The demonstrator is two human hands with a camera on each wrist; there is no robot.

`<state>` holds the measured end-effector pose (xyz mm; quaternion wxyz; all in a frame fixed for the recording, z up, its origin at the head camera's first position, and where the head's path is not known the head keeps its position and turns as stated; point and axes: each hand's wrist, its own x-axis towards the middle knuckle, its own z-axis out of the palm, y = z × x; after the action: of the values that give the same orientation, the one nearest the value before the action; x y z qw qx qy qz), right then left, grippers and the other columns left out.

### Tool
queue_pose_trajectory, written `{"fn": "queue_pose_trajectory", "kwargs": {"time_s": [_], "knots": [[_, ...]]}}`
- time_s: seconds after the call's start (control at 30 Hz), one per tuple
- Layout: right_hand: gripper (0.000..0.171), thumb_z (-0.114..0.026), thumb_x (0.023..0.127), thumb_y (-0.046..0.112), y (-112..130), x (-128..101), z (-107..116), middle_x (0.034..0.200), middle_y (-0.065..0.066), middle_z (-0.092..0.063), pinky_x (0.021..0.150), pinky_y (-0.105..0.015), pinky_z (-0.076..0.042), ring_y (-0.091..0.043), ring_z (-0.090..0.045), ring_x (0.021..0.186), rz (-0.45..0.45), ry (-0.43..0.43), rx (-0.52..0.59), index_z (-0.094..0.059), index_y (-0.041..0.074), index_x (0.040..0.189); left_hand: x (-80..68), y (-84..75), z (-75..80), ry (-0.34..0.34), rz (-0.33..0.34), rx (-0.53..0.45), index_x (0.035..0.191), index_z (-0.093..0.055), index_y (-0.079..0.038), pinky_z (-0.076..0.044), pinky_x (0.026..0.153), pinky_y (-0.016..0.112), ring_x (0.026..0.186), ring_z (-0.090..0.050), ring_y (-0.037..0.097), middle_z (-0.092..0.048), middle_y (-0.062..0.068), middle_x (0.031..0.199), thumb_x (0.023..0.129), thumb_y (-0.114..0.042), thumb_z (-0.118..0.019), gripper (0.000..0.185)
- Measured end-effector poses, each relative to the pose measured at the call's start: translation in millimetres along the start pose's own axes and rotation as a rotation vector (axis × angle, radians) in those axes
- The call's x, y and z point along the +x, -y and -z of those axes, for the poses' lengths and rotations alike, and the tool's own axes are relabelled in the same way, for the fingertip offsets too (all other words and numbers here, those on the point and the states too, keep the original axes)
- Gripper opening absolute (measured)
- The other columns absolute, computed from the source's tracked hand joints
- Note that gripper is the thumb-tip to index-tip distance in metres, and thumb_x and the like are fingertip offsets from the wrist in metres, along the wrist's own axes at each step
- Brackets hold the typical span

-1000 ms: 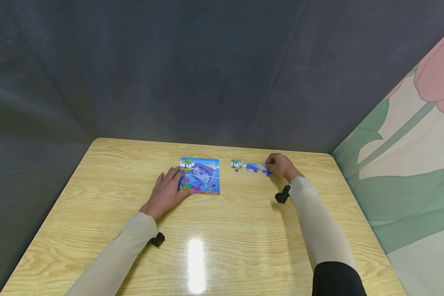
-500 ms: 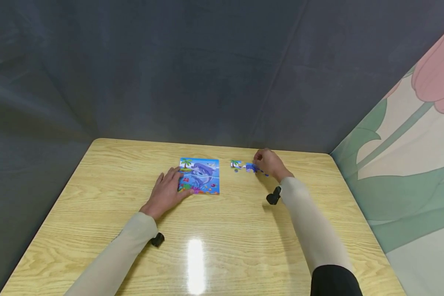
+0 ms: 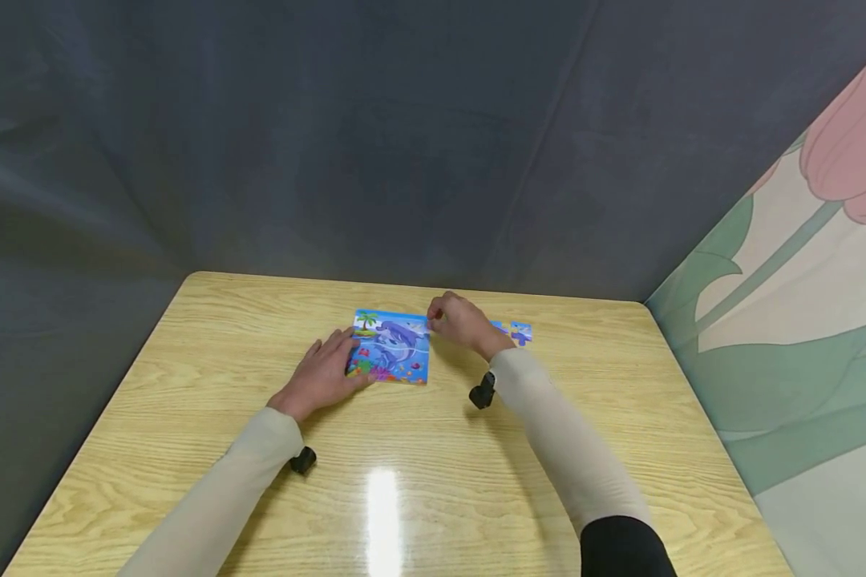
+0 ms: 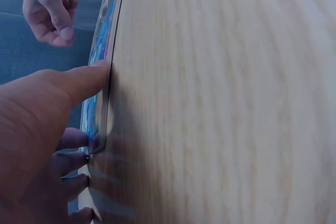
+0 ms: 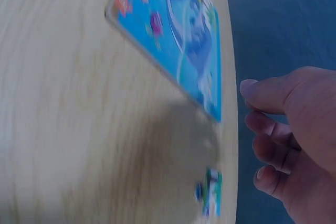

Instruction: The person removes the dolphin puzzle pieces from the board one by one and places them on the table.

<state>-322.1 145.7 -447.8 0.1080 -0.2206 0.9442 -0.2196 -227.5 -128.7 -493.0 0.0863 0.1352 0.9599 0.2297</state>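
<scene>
Puzzle board (image 3: 393, 346) is lying flat near the far middle of the wooden table (image 3: 418, 481), its dolphin picture facing up. The left hand (image 3: 325, 375) is resting on the board's near-left corner with fingers spread and straight; in the left wrist view the thumb (image 4: 79, 80) is lying against the board's edge, which probably keeps it from sliding. The right hand (image 3: 462, 322) is hovering at the board's far-right corner with its fingers curled downward. Whether it is pinching a piece there I cannot tell: the head view hides the fingertips, and the right wrist view is showing bent fingers (image 5: 273, 145) with nothing plainly between them. Just to the right, two loose pieces (image 3: 514, 330) are sitting on the table, close enough to be reached without stretching. In the right wrist view another small piece (image 5: 211, 192) is lying beside the board's corner.
</scene>
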Motion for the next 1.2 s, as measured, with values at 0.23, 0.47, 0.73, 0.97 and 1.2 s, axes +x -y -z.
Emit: {"fn": "queue_pose_trajectory", "kwargs": {"time_s": [0.23,0.47,0.73,0.97,1.2], "knots": [[0.012,-0.063,0.098,0.023,29,11,-23,0.109,-0.003,-0.060,0.086,-0.035,-0.054,-0.017,-0.060,0.095,0.049,0.041,-0.012,-0.068,0.015,0.105,-2.6,2.0,2.2,0.017,-0.017,0.032,0.153,-0.035,-0.008,-0.015,0.124,0.062,0.155,-0.017,0.037,-0.019,0.013,0.167,0.092,-0.052,-0.064,0.080],[0.028,-0.061,0.099,0.027,58,21,-40,0.119,-0.004,-0.057,0.092,-0.037,-0.054,-0.018,-0.060,0.101,0.105,0.108,-0.068,-0.064,0.013,0.123,-3.6,2.4,1.0,-0.012,-0.032,0.077,0.150,-0.040,-0.007,-0.021,0.122,0.063,0.153,-0.022,0.037,-0.025,0.015,0.165,0.091,-0.054,-0.064,0.079],[0.038,-0.063,0.098,0.033,76,28,-50,0.128,-0.001,-0.052,0.096,-0.036,-0.054,-0.018,-0.061,0.110,0.055,0.199,-0.101,-0.059,0.019,0.133,-2.6,1.5,0.2,-0.032,-0.034,0.089,0.147,-0.044,-0.007,-0.023,0.121,0.064,0.152,-0.026,0.036,-0.028,0.015,0.163,0.090,-0.055,-0.065,0.077],[0.037,-0.063,0.097,0.033,81,33,-49,0.128,-0.001,-0.053,0.096,-0.036,-0.053,-0.017,-0.059,0.108,0.015,0.235,-0.110,-0.059,0.019,0.131,-0.3,2.8,-0.7,-0.046,-0.037,0.086,0.147,-0.044,-0.007,-0.024,0.121,0.063,0.152,-0.027,0.036,-0.030,0.015,0.162,0.090,-0.055,-0.066,0.079],[0.036,-0.065,0.096,0.029,84,40,-46,0.131,0.000,-0.055,0.104,-0.037,-0.051,-0.017,-0.057,0.119,0.002,0.274,-0.127,-0.057,0.020,0.130,1.0,4.3,-3.0,-0.063,-0.024,0.064,0.152,-0.035,-0.003,-0.023,0.122,0.061,0.152,-0.027,0.036,-0.030,0.016,0.162,0.088,-0.056,-0.067,0.089]]}}
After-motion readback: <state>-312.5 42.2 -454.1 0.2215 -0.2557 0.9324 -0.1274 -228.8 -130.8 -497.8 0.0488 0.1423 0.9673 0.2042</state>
